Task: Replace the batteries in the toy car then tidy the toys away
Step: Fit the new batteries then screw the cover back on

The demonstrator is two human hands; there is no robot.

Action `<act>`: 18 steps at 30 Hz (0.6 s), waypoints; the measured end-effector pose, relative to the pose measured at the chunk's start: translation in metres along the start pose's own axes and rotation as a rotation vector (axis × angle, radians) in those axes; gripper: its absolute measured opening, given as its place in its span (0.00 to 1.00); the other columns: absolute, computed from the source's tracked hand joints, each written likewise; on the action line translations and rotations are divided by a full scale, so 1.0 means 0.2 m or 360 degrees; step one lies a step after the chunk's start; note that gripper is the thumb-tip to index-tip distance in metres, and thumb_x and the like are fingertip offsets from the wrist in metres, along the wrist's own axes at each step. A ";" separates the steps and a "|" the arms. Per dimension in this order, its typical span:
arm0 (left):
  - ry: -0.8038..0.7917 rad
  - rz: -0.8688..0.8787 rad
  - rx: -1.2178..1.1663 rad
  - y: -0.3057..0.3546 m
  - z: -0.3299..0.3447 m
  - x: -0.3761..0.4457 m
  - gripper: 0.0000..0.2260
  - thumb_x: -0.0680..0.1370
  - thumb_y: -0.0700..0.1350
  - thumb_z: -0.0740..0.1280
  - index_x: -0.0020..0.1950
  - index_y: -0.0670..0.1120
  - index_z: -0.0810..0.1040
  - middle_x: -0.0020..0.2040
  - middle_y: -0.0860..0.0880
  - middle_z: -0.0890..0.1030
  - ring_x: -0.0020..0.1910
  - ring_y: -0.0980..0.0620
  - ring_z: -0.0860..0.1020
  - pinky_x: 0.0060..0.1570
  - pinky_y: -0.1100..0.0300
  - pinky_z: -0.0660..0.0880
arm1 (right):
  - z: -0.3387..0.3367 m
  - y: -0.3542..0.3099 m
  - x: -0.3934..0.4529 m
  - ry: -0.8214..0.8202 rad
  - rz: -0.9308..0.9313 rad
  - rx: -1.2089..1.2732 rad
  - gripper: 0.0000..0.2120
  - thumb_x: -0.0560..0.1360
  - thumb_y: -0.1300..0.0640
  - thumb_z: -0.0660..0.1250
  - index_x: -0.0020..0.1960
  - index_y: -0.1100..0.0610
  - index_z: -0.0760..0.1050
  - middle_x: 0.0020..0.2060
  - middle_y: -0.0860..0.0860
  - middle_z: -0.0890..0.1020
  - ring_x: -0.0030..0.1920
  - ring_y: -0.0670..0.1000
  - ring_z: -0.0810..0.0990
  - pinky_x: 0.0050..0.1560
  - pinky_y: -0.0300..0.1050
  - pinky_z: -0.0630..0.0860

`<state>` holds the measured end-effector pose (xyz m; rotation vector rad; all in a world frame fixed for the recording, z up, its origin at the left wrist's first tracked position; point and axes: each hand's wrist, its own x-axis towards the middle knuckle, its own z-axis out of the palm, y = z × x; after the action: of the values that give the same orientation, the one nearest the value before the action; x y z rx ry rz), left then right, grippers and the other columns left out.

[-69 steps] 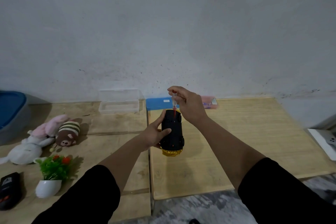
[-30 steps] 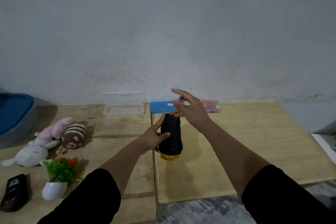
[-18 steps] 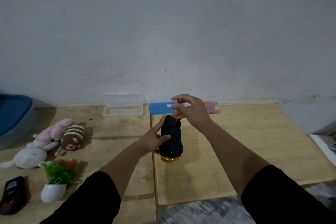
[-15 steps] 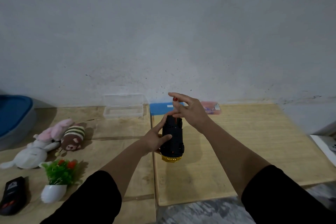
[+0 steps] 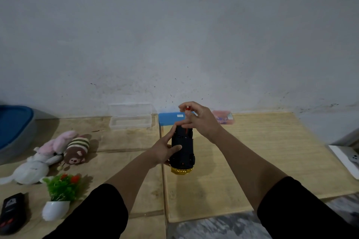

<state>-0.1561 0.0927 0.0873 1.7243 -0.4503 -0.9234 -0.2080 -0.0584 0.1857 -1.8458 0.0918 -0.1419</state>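
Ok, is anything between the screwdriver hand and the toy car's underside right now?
Nothing visible. The right hand pinches the red-tipped screwdriver upright over the far end of the toy car, which the left hand grips from its left side.

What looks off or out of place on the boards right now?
Nothing broken or spilled. The toy car is upended, gold end down, gripped by the left hand while the right hand pinches a screwdriver into it. The plush toys lie tumbled on their sides.
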 end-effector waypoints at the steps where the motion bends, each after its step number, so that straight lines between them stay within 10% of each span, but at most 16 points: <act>1: -0.0001 0.0003 0.0003 0.00 0.00 0.00 0.36 0.76 0.50 0.67 0.74 0.68 0.47 0.61 0.47 0.75 0.55 0.45 0.79 0.46 0.46 0.81 | 0.00 0.00 0.00 0.0025 0.0009 0.0002 0.07 0.80 0.62 0.58 0.54 0.56 0.74 0.54 0.54 0.76 0.42 0.53 0.85 0.43 0.39 0.81; 6: -0.0015 0.0011 0.0021 0.01 0.01 -0.01 0.36 0.76 0.50 0.67 0.74 0.68 0.47 0.63 0.47 0.74 0.56 0.45 0.79 0.45 0.47 0.81 | -0.02 0.00 -0.02 0.0219 0.0012 0.0114 0.06 0.74 0.63 0.68 0.46 0.58 0.71 0.46 0.56 0.77 0.36 0.55 0.85 0.37 0.44 0.81; 11: -0.0007 0.0018 0.0032 0.02 0.02 -0.02 0.36 0.77 0.50 0.66 0.73 0.68 0.46 0.59 0.48 0.75 0.54 0.46 0.78 0.47 0.47 0.81 | 0.00 -0.01 -0.03 0.0074 -0.0046 0.0052 0.13 0.79 0.61 0.60 0.62 0.51 0.72 0.51 0.53 0.75 0.41 0.49 0.85 0.44 0.37 0.80; 18: -0.0018 0.0039 0.0041 -0.01 0.02 -0.04 0.36 0.76 0.51 0.67 0.73 0.69 0.45 0.62 0.47 0.75 0.54 0.47 0.79 0.44 0.49 0.81 | -0.02 0.00 -0.04 0.0316 -0.0011 -0.0133 0.08 0.72 0.63 0.70 0.47 0.61 0.72 0.43 0.54 0.79 0.32 0.53 0.84 0.34 0.43 0.81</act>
<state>-0.1643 0.0962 0.0888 1.7341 -0.4918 -0.9138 -0.2160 -0.0615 0.1870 -1.9116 0.2328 -0.3307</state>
